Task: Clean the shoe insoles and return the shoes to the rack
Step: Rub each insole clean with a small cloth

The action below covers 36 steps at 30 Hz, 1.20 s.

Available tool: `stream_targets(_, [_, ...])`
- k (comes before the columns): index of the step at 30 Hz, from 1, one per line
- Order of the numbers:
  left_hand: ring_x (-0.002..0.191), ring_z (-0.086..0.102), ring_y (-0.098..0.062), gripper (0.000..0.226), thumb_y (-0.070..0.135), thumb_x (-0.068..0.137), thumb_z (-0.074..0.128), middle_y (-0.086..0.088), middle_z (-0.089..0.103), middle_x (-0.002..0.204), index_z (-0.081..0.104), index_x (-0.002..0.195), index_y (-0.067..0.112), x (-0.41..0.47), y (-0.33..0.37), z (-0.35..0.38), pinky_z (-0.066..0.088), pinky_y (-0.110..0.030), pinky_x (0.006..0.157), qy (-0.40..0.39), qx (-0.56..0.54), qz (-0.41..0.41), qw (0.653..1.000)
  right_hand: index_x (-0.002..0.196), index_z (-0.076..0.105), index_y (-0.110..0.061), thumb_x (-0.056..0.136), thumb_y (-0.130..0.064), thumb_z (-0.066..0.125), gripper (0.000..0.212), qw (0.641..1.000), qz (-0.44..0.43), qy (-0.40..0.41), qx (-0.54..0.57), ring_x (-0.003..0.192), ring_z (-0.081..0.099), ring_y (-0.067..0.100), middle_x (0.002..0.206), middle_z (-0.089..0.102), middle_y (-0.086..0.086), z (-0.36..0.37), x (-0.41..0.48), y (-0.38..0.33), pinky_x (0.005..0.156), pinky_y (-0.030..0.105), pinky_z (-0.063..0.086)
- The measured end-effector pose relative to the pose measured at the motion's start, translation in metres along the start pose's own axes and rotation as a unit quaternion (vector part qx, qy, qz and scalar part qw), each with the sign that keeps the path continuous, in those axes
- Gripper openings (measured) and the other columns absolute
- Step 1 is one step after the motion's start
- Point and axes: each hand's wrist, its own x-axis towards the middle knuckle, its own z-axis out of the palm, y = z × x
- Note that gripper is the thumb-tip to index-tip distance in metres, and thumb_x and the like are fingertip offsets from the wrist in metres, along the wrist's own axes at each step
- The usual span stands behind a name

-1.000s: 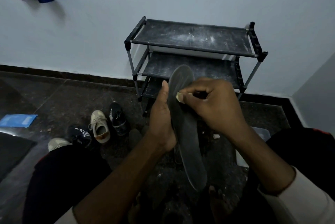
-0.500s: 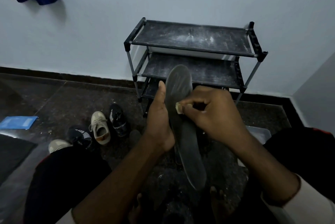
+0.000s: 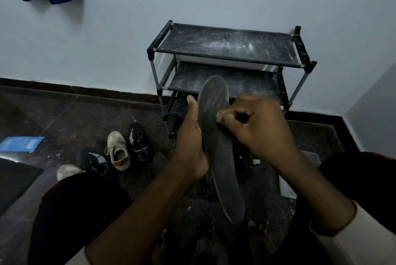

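Four shoes (image 3: pixel 117 150), one insole (image 3: pixel 220 146), one rack (image 3: pixel 231 50).

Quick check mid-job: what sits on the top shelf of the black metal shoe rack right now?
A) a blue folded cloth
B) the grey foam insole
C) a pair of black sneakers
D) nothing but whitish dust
D: the top shelf of the black metal shoe rack shows only whitish dust streaks; the grey foam insole is held in the left hand.

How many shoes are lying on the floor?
4: a black shoe nearest the rack, a beige shoe beside it, a black striped shoe, and a pale toe behind the knee. Others may be hidden.
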Motion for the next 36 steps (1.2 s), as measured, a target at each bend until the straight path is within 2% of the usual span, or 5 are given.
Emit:
stream_targets(3, [0.116, 0.066, -0.025, 0.079, 0.069, 0.098, 0.022, -0.016, 0.07, 0.123, 0.077, 0.11, 0.014, 0.001, 0.002, 0.0, 0.049, -0.04, 0.106, -0.005, 0.008, -0.003, 1.0, 0.089, 0.082, -0.021, 0.087, -0.014, 0.077, 0.009, 1.0, 0.01, -0.013, 0.0, 0.075, 0.065, 0.002, 0.082, 0.07, -0.014, -0.002, -0.006, 0.003, 0.071, 0.029, 0.056])
stream_targets(8, [0.122, 0.064, -0.027, 0.068, 0.065, 0.098, 0.032, -0.016, 0.068, 0.128, 0.061, 0.132, 0.013, -0.002, 0.001, 0.003, 0.046, -0.044, 0.106, 0.013, 0.045, 0.011, 0.999, 0.095, 0.079, -0.016, 0.09, -0.017, 0.075, 0.007, 0.999, 0.008, 0.029, -0.043, 0.075, 0.063, 0.005, 0.085, 0.069, -0.006, -0.002, 0.0, 0.009, 0.07, 0.032, 0.056])
stream_targets(12, [0.105, 0.069, -0.028, 0.038, 0.013, 0.093, 0.064, -0.014, 0.072, 0.115, 0.059, 0.131, 0.008, -0.002, -0.003, 0.0, 0.058, -0.041, 0.086, 0.001, 0.111, 0.028, 0.993, 0.103, 0.079, -0.016, 0.089, -0.017, 0.075, 0.014, 0.998, 0.01, 0.027, -0.054, 0.076, 0.063, 0.007, 0.088, 0.069, -0.003, -0.002, -0.004, 0.012, 0.071, 0.03, 0.056])
stream_targets(16, [0.104, 0.07, -0.028, 0.053, -0.02, 0.082, 0.049, -0.013, 0.074, 0.113, 0.058, 0.13, 0.002, -0.001, -0.002, -0.003, 0.059, -0.038, 0.085, -0.005, 0.155, 0.065, 0.986, 0.107, 0.079, -0.016, 0.086, -0.015, 0.078, 0.021, 0.999, 0.005, -0.014, -0.036, 0.085, 0.067, 0.011, 0.096, 0.072, -0.001, -0.003, -0.007, 0.013, 0.078, 0.033, 0.057])
stream_targets(36, [0.091, 0.072, -0.021, 0.048, -0.027, 0.08, 0.045, -0.008, 0.076, 0.096, 0.066, 0.112, 0.001, 0.004, -0.014, 0.001, 0.057, -0.03, 0.072, 0.015, 0.164, 0.112, 0.98, 0.092, 0.081, -0.015, 0.09, -0.015, 0.075, 0.007, 0.999, 0.004, 0.038, -0.037, 0.075, 0.066, 0.009, 0.083, 0.072, 0.0, 0.006, -0.002, 0.006, 0.071, 0.034, 0.056])
